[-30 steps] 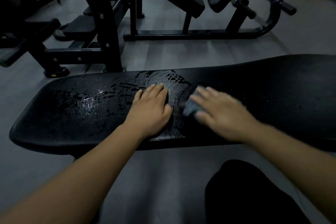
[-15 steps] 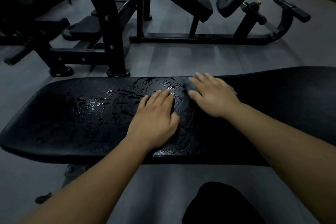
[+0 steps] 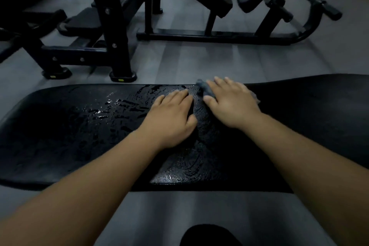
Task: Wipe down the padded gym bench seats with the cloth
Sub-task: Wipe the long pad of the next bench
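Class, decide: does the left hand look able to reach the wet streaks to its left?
Probably yes: the left hand lies flat on the bench pad, holding nothing, and nothing lies between it and the wet streaks.

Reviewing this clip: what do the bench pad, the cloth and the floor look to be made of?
Bench pad: black vinyl or leatherette over padding, probably; rounded edges, and liquid streaks sit glinting on top. Cloth: soft grey fabric, perhaps microfibre; it bunches matte under the right hand. Floor: grey, matte, in strips; rubber or vinyl, unclear.
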